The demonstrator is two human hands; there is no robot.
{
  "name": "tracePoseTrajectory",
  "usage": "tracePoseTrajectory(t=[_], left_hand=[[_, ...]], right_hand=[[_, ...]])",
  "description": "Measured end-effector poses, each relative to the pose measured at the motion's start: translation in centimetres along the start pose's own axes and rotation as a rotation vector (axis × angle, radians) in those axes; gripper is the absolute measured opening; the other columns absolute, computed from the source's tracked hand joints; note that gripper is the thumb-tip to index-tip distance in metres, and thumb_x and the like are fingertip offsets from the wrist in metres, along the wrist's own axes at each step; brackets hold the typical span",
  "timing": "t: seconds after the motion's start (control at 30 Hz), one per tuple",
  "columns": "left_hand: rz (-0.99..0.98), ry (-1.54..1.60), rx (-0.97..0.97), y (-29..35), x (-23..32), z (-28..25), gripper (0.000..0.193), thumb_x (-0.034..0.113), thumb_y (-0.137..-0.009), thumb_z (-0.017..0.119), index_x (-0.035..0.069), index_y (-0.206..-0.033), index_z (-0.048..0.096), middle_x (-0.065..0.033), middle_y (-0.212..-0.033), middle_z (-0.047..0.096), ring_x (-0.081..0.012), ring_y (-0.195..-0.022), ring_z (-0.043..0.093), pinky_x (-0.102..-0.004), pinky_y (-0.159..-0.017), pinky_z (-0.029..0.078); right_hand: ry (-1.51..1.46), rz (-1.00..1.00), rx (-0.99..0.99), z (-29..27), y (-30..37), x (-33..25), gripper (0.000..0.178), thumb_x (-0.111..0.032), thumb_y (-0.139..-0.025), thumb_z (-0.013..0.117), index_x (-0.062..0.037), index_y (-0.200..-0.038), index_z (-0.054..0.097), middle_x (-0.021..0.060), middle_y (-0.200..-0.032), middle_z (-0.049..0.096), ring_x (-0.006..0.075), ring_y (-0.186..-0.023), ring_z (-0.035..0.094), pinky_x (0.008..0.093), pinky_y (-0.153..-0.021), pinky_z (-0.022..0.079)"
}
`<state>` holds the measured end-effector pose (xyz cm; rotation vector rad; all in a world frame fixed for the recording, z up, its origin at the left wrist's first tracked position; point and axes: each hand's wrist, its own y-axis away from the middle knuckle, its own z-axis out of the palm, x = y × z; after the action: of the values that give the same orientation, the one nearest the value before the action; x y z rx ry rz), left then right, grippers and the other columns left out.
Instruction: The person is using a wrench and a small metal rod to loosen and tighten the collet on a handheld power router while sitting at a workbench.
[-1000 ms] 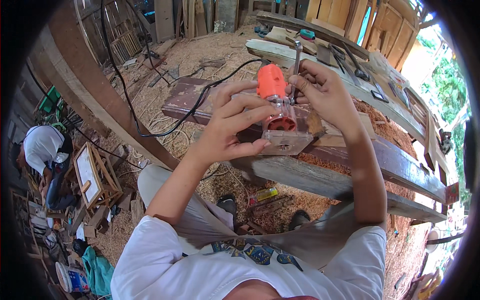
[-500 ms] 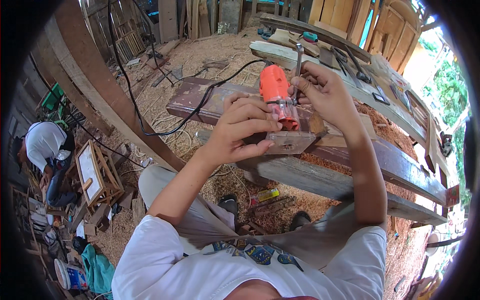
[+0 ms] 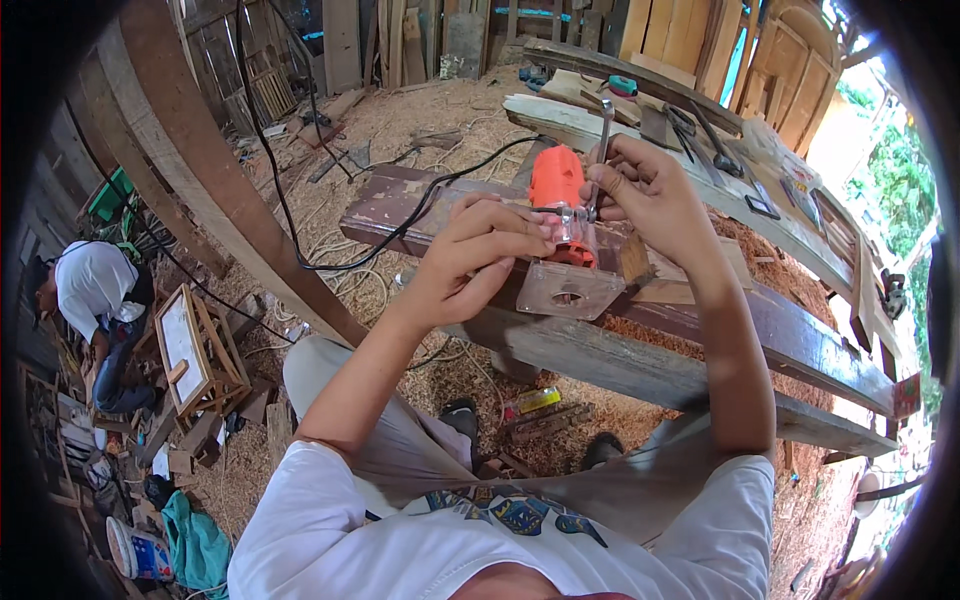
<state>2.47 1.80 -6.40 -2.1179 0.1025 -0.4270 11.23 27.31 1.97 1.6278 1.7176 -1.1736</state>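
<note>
Near the middle of the frame, an orange power tool (image 3: 558, 215) is held on the wooden surface (image 3: 800, 335) by the left hand (image 3: 470, 265). A metal wrench (image 3: 601, 150) is gripped by the right hand (image 3: 650, 190) just above it.

Router (image 3: 562, 225) on beam (image 3: 800, 340) between hands; wrench (image 3: 600, 150) right of it; another person (image 3: 95, 290) far left.

Your outfit, itemised. White short-sleeved T-shirt (image 3: 330, 530), sleeves ending above elbow; multicoloured printed graphic across chest, blue and yellow patches. Grey-beige trousers (image 3: 400, 440), loose fit, creased at knee. Dark shoes (image 3: 462, 412), one per foot, partly visible. Forearms bare. Left hand (image 3: 470, 260) and right hand (image 3: 650, 190): no gloves, no rings visible.
</note>
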Motion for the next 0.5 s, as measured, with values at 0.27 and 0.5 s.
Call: tracePoseTrajectory(t=[0.27, 0.5], left_hand=[[-0.051, 0.159, -0.018, -1.9, -2.7, 0.8, 0.026, 0.0, -0.095, 0.067, 0.006, -0.119, 0.074, -0.0121, -0.121, 0.075, -0.0325, -0.119, 0.07, -0.0443, -0.104, 0.052], [-0.214, 0.257, 0.331, -1.5, -5.8, 2.9, 0.01, 0.003, -0.112, 0.049, -0.001, -0.119, 0.056, -0.0176, -0.11, 0.075, -0.024, -0.112, 0.073, -0.0427, -0.108, 0.053]], right_hand=[[-0.093, -0.049, 0.06, 0.2, 1.4, -0.2, 0.025, -0.015, -0.108, 0.066, 0.0011, -0.126, 0.064, 0.0048, -0.1, 0.073, 0.0078, -0.092, 0.069, 0.0269, -0.077, 0.059], [0.017, -0.122, 0.105, 0.5, 1.4, 1.2, 0.015, -0.008, -0.108, 0.061, 0.0032, -0.117, 0.062, 0.0097, -0.1, 0.075, 0.0123, -0.094, 0.072, 0.0316, -0.082, 0.059]])
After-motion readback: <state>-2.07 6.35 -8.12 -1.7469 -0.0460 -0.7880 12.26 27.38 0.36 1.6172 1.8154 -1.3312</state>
